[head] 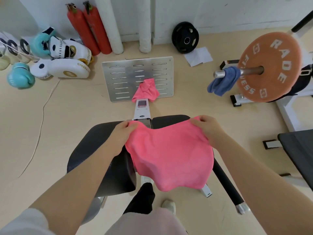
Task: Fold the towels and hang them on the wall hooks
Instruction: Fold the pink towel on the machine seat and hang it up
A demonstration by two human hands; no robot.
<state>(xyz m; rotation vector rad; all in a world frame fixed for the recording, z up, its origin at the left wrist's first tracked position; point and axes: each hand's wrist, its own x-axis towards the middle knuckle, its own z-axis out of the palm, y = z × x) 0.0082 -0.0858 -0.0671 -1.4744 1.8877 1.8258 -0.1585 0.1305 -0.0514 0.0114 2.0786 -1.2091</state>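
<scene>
— Hands?
— Left hand point(122, 133) and right hand point(205, 128) each pinching a top corner of pink towel point(169, 153), spread over black seat point(94, 141).
— Others?
— Second pink towel point(146, 89) bunched on metal plate point(122, 78); blue towel point(223, 81) draped over barbell.

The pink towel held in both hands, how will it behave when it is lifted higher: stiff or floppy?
Probably floppy: the pink towel sags between the left hand and the right hand, and its lower edge hangs in waves. It looks light, since fingertip pinches at the corners hold it. The fuzzy cloth seems unlikely to slip.
</scene>
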